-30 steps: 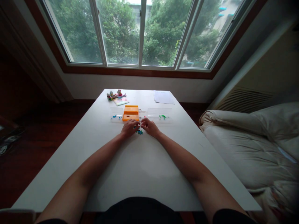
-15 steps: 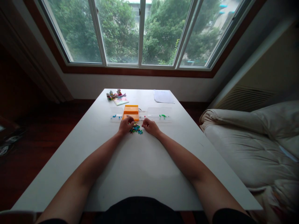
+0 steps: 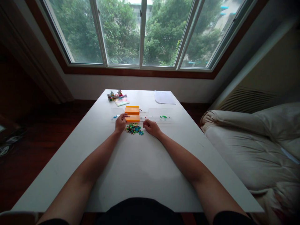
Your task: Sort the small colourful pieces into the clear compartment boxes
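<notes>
A small heap of coloured beads or tiny bricks [image 3: 134,128] lies on the white table [image 3: 140,162]. Just behind it stands an orange box [image 3: 132,113]. My left hand [image 3: 120,122] rests left of the heap, its fingers curled and pinched together beside the orange box; what they hold is too small to make out. My right hand [image 3: 150,126] lies right of the heap with fingers curled, nothing visible in it. Clear trays flank the box: one on the left with blue bits [image 3: 116,115], one on the right with green bits [image 3: 160,116].
At the table's far left lie small toy figures on a colourful card [image 3: 117,97]. A sheet of paper [image 3: 164,97] lies far right. A bed with a pale quilt [image 3: 257,140] stands to the right. Windows span the back wall.
My left hand has moved left and away from the heap toward the left tray and box. The heap, covered by both hands before, now shows fully. My right hand barely shifted.
</notes>
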A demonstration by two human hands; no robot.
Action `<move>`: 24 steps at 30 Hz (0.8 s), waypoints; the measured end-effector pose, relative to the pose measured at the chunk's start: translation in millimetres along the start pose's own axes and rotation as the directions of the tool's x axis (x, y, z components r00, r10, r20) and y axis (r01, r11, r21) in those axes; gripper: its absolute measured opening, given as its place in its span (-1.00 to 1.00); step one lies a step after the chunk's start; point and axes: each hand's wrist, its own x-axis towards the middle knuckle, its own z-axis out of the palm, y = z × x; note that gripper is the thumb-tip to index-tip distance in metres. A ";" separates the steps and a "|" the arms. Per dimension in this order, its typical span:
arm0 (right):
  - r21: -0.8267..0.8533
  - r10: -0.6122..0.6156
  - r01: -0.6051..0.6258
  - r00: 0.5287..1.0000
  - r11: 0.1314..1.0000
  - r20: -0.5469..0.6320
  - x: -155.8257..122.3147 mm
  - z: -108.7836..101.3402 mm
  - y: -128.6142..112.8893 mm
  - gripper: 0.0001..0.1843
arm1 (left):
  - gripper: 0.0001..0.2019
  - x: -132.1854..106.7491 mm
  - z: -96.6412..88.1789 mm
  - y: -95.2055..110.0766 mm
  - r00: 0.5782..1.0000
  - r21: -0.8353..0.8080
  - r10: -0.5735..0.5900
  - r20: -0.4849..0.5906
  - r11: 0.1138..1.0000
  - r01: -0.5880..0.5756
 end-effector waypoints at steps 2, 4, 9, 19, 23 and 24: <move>0.005 0.001 -0.001 1.000 1.000 -0.005 0.0 0.3 0.9 -0.88 | -0.61 5.4 -5.3 0.1 1.000 0.020 0.011 0.029 1.000 -0.012; 0.009 0.002 -0.002 1.000 1.000 -0.006 -0.1 0.4 0.6 -0.87 | -0.62 10.9 -12.6 2.4 0.996 0.051 0.029 0.079 0.998 -0.033; 0.005 0.018 -0.018 1.000 1.000 0.016 -0.1 -0.3 -3.0 -0.86 | -0.77 14.8 -29.4 12.5 0.950 0.273 0.161 0.267 0.933 -0.235; -0.042 -0.032 0.033 0.999 0.999 0.021 -0.2 -1.6 -4.7 -0.87 | -0.84 9.0 -27.3 0.2 0.843 0.453 0.180 0.506 0.776 -0.438; -0.129 -0.141 0.148 0.988 0.981 0.058 1.5 -0.7 -3.2 -0.84 | -0.82 6.0 -27.2 -0.3 0.848 0.473 0.153 0.507 0.774 -0.422; -0.150 -0.181 0.191 0.980 0.970 0.082 1.9 -0.6 -2.6 -0.82 | -0.82 5.1 -27.1 0.1 0.850 0.478 0.146 0.505 0.773 -0.417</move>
